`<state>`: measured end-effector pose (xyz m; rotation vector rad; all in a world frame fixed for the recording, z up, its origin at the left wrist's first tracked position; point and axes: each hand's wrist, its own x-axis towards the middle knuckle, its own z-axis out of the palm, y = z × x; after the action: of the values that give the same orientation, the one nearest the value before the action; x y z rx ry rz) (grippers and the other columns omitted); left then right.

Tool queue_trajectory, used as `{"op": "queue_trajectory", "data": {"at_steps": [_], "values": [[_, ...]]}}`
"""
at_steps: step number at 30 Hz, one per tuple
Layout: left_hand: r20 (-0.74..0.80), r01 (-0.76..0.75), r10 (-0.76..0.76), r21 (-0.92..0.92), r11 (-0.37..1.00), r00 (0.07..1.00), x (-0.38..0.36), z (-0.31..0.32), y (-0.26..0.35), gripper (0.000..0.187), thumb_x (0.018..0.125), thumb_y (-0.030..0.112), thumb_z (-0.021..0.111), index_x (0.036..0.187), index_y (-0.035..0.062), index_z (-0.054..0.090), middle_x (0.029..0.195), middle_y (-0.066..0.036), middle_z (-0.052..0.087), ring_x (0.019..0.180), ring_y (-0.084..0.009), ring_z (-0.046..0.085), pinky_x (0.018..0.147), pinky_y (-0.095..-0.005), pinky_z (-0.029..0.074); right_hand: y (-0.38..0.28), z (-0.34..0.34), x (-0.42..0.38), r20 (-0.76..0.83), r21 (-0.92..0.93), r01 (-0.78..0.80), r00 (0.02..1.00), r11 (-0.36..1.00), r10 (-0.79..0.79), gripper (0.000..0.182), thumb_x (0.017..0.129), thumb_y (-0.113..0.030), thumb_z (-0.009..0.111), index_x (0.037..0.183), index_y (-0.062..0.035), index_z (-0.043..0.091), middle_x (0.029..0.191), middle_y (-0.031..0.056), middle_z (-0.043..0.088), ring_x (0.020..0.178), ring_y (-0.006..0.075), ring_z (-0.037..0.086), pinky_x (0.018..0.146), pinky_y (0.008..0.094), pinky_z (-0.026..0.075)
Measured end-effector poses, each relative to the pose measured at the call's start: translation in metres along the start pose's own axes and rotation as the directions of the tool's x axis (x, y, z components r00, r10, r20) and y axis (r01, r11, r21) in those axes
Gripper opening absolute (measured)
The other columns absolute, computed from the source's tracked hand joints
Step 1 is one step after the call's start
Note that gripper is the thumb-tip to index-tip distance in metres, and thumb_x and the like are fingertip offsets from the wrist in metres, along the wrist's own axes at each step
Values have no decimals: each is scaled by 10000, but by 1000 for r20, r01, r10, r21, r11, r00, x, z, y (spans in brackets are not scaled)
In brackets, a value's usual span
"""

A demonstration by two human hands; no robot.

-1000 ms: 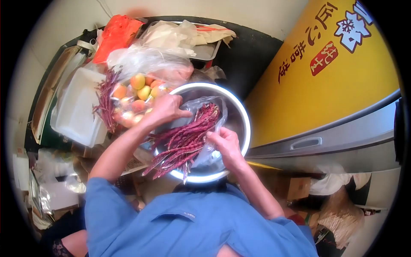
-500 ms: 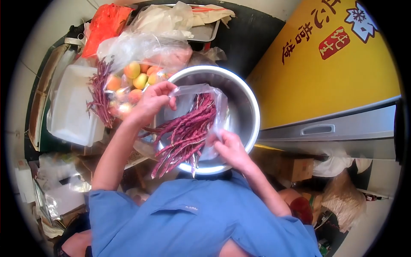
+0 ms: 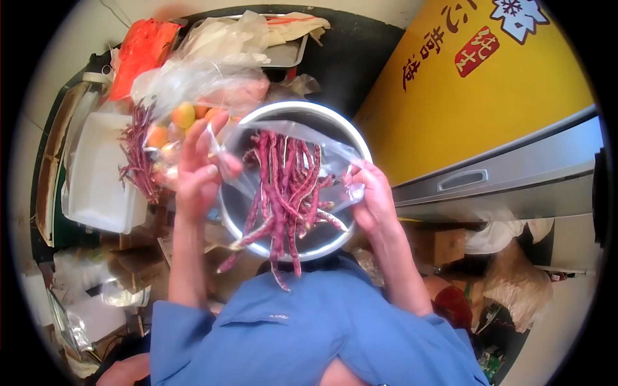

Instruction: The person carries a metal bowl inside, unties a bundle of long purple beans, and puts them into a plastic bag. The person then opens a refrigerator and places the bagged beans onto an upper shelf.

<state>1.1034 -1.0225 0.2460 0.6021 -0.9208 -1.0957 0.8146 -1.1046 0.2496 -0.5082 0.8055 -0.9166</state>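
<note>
Long purple beans point(image 3: 283, 186) spill from the mouth of a clear plastic bag point(image 3: 338, 154) above a round metal pot point(image 3: 360, 132). Some of their tips hang over the pot's near rim. At the bag's left edge is my left hand point(image 3: 198, 170), slightly blurred, its upper fingers raised and the plastic caught between its fingers. On the other side, my right hand point(image 3: 373, 196) pinches the bag's edge between thumb and fingers. The bag's mouth stretches between both hands.
More purple beans point(image 3: 138, 154) lie across the edge of a white plastic tub point(image 3: 100, 174) at left. Peach-like fruit point(image 3: 183, 116) sits in clear plastic behind my left hand. A yellow-fronted appliance point(image 3: 489, 96) stands at right. A metal tray point(image 3: 295, 53) is at the back.
The beans have swung from slanting left to hanging more straight down, and the bag's mouth is spread wider. My left hand has moved left with its fingers raised; my right hand has moved right and up.
</note>
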Motion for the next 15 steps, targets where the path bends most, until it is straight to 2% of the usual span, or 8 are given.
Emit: {"op": "queue_trajectory", "data": {"at_steps": [1, 3, 5, 7, 9, 12, 13, 15], "values": [[-26, -21, 24, 90, 996, 999, -4, -2, -7, 734, 758, -7, 537, 1446, 170, 350, 1454, -264, 328, 857, -248, 651, 744, -322, 525, -4, -1, 1, 22, 42, -28, 999, 999, 28, 172, 757, 84, 439, 873, -14, 519, 771, 75, 556, 679, 145, 536, 598, 253, 461], [-20, -9, 11, 72, 997, 1000, -5, 6, -5, 749, 742, -33, 529, 1444, 158, 351, 1459, -249, 332, 833, -251, 659, 753, -319, 533, -6, -4, 0, 39, 85, -48, 998, 995, 45, 176, 764, 85, 445, 892, -12, 516, 800, 74, 564, 688, 139, 544, 595, 248, 469], [-93, -44, 54, 110, 993, 994, 0, 20, 6, 727, 761, 56, 604, 1441, 157, 369, 1466, -240, 332, 804, -192, 635, 734, -274, 515, -6, -1, -1, -117, 218, -78, 987, 973, 106, 206, 788, 67, 471, 972, -16, 512, 778, 80, 562, 593, 124, 529, 490, 228, 451], [-80, -67, 77, 115, 991, 994, 15, 26, 11, 687, 765, 12, 575, 1416, 151, 404, 1441, -207, 385, 787, -177, 627, 722, -268, 513, -12, 2, 1, -27, 334, -135, 988, 933, 152, 241, 803, 72, 470, 1031, -2, 497, 825, 109, 580, 581, 127, 519, 480, 237, 452], [-117, -37, 75, 298, 954, 990, 20, 18, -1, 644, 771, -23, 548, 1389, 109, 426, 1417, -187, 418, 763, -156, 612, 706, -259, 507, -26, 11, 1, 137, 390, -194, 979, 900, 151, 262, 797, 83, 457, 1047, 16, 498, 847, 128, 592, 582, 126, 523, 477, 241, 452], [-262, 138, -56, 306, 942, 964, -28, 26, -12, 603, 712, -111, 515, 1302, 10, 481, 1339, -183, 494, 674, -126, 577, 547, -211, 488, -37, 11, -2, 136, 479, -193, 980, 856, 145, 295, 788, 83, 465, 1075, 25, 492, 866, 112, 588, 642, 162, 543, 494, 250, 456], [-255, 113, -50, 236, 965, 966, -45, 26, -18, 605, 721, -97, 535, 1314, 4, 474, 1358, -198, 477, 693, -132, 588, 595, -228, 501, -37, 5, -2, 125, 489, -185, 982, 853, 141, 295, 788, 83, 465, 1075, 25, 492, 866, 112, 588, 642, 162, 543, 494, 250, 456], [-146, 77, -26, 357, 931, 989, -64, 28, -19, 648, 734, -91, 539, 1363, 33, 440, 1406, -210, 429, 726, -142, 596, 668, -254, 511, -34, -8, 2, 177, 583, -246, 969, 774, 174, 279, 791, 86, 465, 1062, 27, 495, 876, 129, 591, 623, 158, 530, 491, 256, 457]]}}
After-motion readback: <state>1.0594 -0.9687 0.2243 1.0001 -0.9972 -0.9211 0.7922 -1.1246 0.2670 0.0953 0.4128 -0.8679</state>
